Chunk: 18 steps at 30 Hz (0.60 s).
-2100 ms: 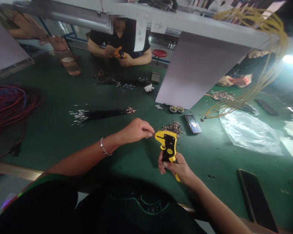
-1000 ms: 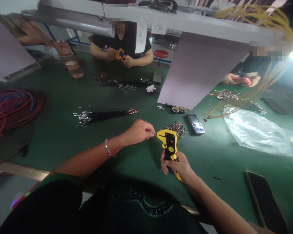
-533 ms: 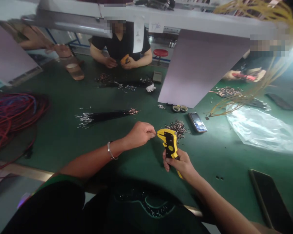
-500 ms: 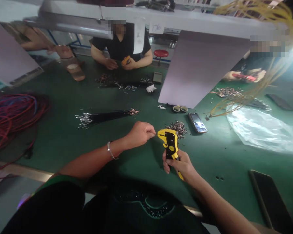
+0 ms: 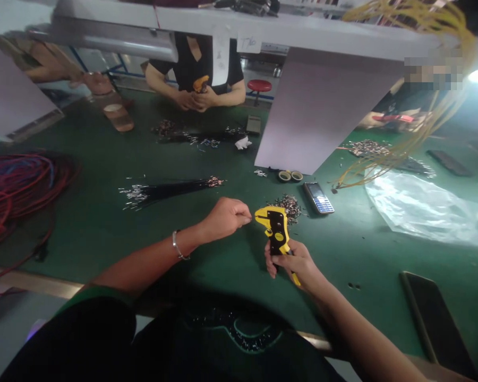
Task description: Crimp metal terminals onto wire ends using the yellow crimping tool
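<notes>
My right hand is wrapped round the handles of a yellow and black wire stripper, its jaws pointing left. My left hand is closed in a pinch just left of those jaws. Only the short end of a thin wire shows at its fingertips; the rest is hidden. Beyond the stripper lies a heap of small cut-off bits, partly covered by the tool. A bundle of black wires, with silvery ends at the left and copper-coloured ends at the right, lies on the green table left of my hands.
Red and blue cables lie coiled at the left. To the right are a keypad phone, two tape rolls, a clear plastic bag and a dark smartphone. A co-worker sits opposite, below a shelf.
The whole view has shifted slightly. My left fingertips and the stripper's jaws stay close together, with less wire showing between them. The co-worker opposite has brought both hands together at an orange tool.
</notes>
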Each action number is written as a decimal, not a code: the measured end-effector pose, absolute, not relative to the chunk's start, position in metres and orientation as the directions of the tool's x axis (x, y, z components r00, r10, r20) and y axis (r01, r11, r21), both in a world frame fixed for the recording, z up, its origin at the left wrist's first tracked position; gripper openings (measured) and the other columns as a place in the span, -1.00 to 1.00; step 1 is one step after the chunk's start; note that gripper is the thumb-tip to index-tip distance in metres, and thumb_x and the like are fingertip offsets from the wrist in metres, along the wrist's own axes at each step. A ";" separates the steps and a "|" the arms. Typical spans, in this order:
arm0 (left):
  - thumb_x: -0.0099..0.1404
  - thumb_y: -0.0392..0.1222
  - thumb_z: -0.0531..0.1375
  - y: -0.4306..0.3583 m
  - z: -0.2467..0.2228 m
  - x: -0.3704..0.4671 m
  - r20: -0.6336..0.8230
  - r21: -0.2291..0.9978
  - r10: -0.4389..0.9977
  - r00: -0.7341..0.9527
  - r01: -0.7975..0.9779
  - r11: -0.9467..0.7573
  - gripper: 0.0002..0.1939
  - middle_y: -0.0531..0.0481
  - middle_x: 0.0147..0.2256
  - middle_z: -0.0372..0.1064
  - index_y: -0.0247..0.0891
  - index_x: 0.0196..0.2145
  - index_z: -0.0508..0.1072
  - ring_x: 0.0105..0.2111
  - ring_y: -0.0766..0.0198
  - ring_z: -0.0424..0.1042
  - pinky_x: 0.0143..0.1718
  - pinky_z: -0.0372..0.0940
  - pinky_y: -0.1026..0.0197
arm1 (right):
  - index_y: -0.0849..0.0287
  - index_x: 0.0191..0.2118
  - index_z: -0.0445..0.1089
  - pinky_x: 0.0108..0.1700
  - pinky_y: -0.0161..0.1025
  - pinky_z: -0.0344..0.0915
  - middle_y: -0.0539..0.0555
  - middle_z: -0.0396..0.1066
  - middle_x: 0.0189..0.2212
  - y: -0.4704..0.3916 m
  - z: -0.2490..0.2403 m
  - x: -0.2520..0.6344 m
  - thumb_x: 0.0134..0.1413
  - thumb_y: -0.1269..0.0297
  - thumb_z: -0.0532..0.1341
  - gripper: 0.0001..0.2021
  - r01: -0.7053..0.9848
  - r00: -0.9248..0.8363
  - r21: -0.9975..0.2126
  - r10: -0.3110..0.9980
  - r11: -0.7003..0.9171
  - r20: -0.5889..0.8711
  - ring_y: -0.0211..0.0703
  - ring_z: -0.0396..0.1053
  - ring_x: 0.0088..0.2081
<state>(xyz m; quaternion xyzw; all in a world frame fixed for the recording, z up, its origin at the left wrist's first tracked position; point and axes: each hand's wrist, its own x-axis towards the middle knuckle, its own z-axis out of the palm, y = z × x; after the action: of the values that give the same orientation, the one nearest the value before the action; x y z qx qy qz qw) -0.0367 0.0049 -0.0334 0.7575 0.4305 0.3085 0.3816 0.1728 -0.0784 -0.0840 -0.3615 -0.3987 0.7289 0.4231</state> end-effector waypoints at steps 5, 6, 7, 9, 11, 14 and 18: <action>0.05 -0.35 0.18 0.006 -0.035 -0.037 0.125 0.844 0.885 0.448 0.420 -0.332 -0.87 0.09 -0.62 0.31 -0.32 -0.62 0.45 -0.57 0.41 0.27 -0.50 0.15 0.33 | 0.26 -0.33 0.40 -0.61 -0.24 0.29 0.00 0.38 -0.58 -0.080 -0.087 0.172 -0.18 0.44 0.28 -0.82 -0.351 -0.381 -0.864 0.898 -0.360 -0.220 -0.23 0.29 -0.65; 0.05 -0.35 0.17 0.005 -0.035 -0.037 0.121 0.844 0.886 0.448 0.424 -0.329 -0.87 0.09 -0.62 0.31 -0.32 -0.62 0.44 -0.58 0.42 0.26 -0.51 0.15 0.33 | 0.27 -0.33 0.40 -0.62 -0.24 0.28 0.00 0.38 -0.59 -0.080 -0.087 0.172 -0.19 0.43 0.28 -0.82 -0.354 -0.380 -0.862 0.898 -0.363 -0.222 -0.23 0.29 -0.65; 0.05 -0.35 0.17 0.004 -0.035 -0.036 0.122 0.841 0.891 0.437 0.432 -0.327 -0.87 0.09 -0.62 0.31 -0.32 -0.62 0.45 -0.58 0.42 0.26 -0.51 0.14 0.33 | 0.27 -0.34 0.40 -0.62 -0.25 0.28 -0.01 0.37 -0.60 -0.080 -0.087 0.171 -0.20 0.43 0.29 -0.82 -0.345 -0.382 -0.866 0.897 -0.361 -0.222 -0.23 0.28 -0.65; 0.06 -0.34 0.16 0.001 -0.033 -0.035 0.133 0.840 0.898 0.419 0.434 -0.326 -0.86 0.08 -0.61 0.32 -0.32 -0.61 0.45 -0.58 0.42 0.26 -0.52 0.14 0.33 | 0.27 -0.35 0.39 -0.62 -0.26 0.26 -0.02 0.37 -0.62 -0.078 -0.086 0.171 -0.21 0.42 0.29 -0.82 -0.309 -0.359 -0.891 0.908 -0.333 -0.215 -0.25 0.27 -0.66; 0.07 -0.34 0.16 -0.002 -0.032 -0.034 0.144 0.843 0.891 0.430 0.419 -0.338 -0.85 0.07 -0.60 0.32 -0.32 -0.61 0.44 -0.58 0.42 0.25 -0.52 0.14 0.33 | 0.27 -0.36 0.39 -0.59 -0.26 0.26 -0.03 0.37 -0.63 -0.076 -0.084 0.172 -0.20 0.43 0.29 -0.83 -0.249 -0.329 -0.921 0.921 -0.299 -0.210 -0.25 0.28 -0.66; 0.06 -0.33 0.15 -0.003 -0.031 -0.034 0.142 0.845 0.889 0.436 0.415 -0.338 -0.85 0.07 -0.60 0.33 -0.31 -0.62 0.44 -0.58 0.42 0.25 -0.52 0.14 0.33 | 0.27 -0.36 0.39 -0.56 -0.27 0.25 -0.04 0.36 -0.66 -0.076 -0.080 0.174 -0.20 0.43 0.29 -0.84 -0.181 -0.317 -0.941 0.923 -0.285 -0.219 -0.26 0.28 -0.66; 0.05 -0.32 0.16 0.002 -0.032 -0.036 0.127 0.851 0.901 0.415 0.422 -0.314 -0.86 0.07 -0.61 0.33 -0.31 -0.62 0.45 -0.59 0.41 0.26 -0.52 0.14 0.33 | 0.26 -0.35 0.39 -0.57 -0.24 0.26 -0.02 0.39 -0.62 -0.080 -0.078 0.173 -0.20 0.41 0.28 -0.82 -0.230 -0.352 -0.923 0.911 -0.308 -0.216 -0.24 0.29 -0.66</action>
<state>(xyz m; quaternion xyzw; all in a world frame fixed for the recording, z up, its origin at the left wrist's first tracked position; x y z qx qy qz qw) -0.0357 0.0017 -0.0315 0.7482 0.4419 0.3117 0.3844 0.1726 -0.0799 -0.0783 -0.3993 -0.4261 0.7033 0.4054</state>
